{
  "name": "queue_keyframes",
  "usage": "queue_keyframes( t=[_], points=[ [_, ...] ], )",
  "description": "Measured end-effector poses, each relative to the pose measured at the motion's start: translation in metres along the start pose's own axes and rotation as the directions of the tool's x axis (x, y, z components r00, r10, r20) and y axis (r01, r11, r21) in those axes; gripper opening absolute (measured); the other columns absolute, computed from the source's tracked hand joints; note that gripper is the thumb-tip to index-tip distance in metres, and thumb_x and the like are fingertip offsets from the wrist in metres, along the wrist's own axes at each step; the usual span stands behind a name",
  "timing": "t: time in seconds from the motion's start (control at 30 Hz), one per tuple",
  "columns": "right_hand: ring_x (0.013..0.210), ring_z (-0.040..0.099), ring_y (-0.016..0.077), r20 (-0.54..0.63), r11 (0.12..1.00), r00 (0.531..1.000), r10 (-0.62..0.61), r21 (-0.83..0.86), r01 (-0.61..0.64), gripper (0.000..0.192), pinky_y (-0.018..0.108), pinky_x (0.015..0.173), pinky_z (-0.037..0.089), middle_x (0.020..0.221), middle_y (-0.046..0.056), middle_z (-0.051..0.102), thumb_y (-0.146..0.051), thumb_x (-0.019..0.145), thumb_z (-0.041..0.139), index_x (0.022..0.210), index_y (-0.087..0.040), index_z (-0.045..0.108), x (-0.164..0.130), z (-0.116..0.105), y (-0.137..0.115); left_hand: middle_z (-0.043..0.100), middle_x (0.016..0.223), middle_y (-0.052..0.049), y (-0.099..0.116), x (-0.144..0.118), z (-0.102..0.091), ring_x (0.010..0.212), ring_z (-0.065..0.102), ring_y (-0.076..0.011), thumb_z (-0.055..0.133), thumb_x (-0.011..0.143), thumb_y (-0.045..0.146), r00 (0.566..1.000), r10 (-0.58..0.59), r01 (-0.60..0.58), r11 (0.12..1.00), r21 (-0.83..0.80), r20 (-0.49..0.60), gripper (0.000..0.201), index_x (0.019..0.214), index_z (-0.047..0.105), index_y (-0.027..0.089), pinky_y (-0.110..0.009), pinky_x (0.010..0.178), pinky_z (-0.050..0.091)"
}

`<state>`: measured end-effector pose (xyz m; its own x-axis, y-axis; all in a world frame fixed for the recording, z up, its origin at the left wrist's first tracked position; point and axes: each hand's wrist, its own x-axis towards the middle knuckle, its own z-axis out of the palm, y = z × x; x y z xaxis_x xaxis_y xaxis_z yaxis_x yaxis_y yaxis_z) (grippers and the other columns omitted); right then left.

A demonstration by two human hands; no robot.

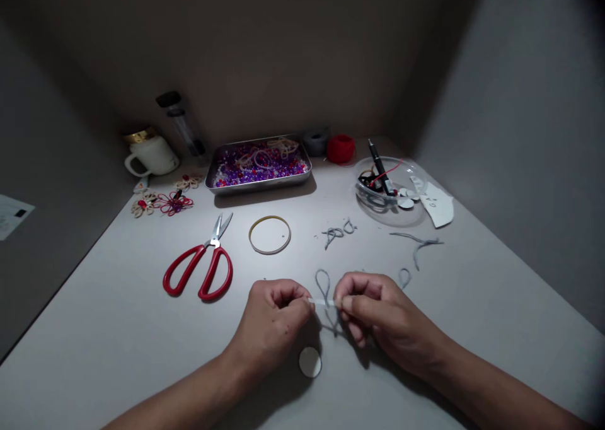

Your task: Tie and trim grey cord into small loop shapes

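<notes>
Both my hands are closed in a pinch just above the table. My left hand (278, 319) grips one end of a narrow white strip (322, 302), and the thumb and fingers of my right hand (385, 310) grip its other end. A looped grey cord (322, 282) crosses the strip between my hands; its tails run down below, partly in shadow. Just under my left fingers lies a round white disc (310, 362). Another small cord loop (404, 277) shows beyond my right hand. What material the strip is made of, I cannot tell.
Red-handled scissors (215, 244) lie with blades parted, beside a thin ring (270, 252). Grey cord scraps (334, 232) lie further off. At the back stand a bead tray (259, 187), red thread (341, 149), a clear bowl (416, 187), a mug (154, 156) and beaded flowers (174, 203).
</notes>
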<state>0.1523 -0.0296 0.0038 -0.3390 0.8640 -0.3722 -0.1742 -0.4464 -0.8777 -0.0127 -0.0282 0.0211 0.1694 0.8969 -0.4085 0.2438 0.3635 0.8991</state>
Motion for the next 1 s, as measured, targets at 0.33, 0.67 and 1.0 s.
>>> queue_keyframes(
  t=[0.33, 0.67, 1.0],
  points=[
    [0.043, 0.05, 0.0048, 0.117, 0.963, 0.991, -0.066, 0.269, 0.032, 0.013, 0.013, 0.035, 0.036, 0.075, 0.002, 0.063, -0.026, 0.072, 0.064, 0.068, -0.015, 0.059, 0.0, 0.002, 0.003, 0.044, 0.043, 0.006, -0.002, 0.002, 0.002, 0.033, 0.03, -0.004, 0.055, 0.068, 0.03, 0.954, -0.089, 0.115, 0.99, -0.077, 0.288, 0.022, 0.054, 0.055, 0.014, -0.018, 0.034, 0.019],
    [0.03, 0.05, 0.0061, 0.197, 0.922, 0.978, 0.071, 0.36, -0.14, 0.011, 0.014, 0.031, 0.042, 0.056, 0.001, 0.065, -0.023, 0.068, 0.061, 0.067, -0.016, 0.053, -0.001, 0.007, 0.001, 0.057, 0.084, -0.007, -0.011, -0.006, -0.009, 0.074, 0.056, -0.0162, 0.05, 0.069, 0.001, 0.638, 0.77, -0.735, 0.6, 0.316, 0.021, 0.025, 0.088, 0.059, 0.014, -0.027, 0.063, 0.046],
    [0.028, 0.05, 0.0067, 0.275, 0.865, 0.955, 0.114, 0.445, -0.231, 0.009, 0.013, 0.028, 0.041, 0.053, 0.001, 0.065, -0.022, 0.075, 0.058, 0.074, -0.016, 0.052, -0.002, 0.012, 0.013, 0.057, 0.077, -0.003, -0.018, -0.013, -0.003, 0.048, 0.046, -0.009, 0.046, 0.073, 0.003, 0.72, 0.66, -0.683, 0.619, 0.388, 0.215, 0.04, 0.112, 0.041, 0.013, -0.024, 0.046, 0.034]
  ],
)
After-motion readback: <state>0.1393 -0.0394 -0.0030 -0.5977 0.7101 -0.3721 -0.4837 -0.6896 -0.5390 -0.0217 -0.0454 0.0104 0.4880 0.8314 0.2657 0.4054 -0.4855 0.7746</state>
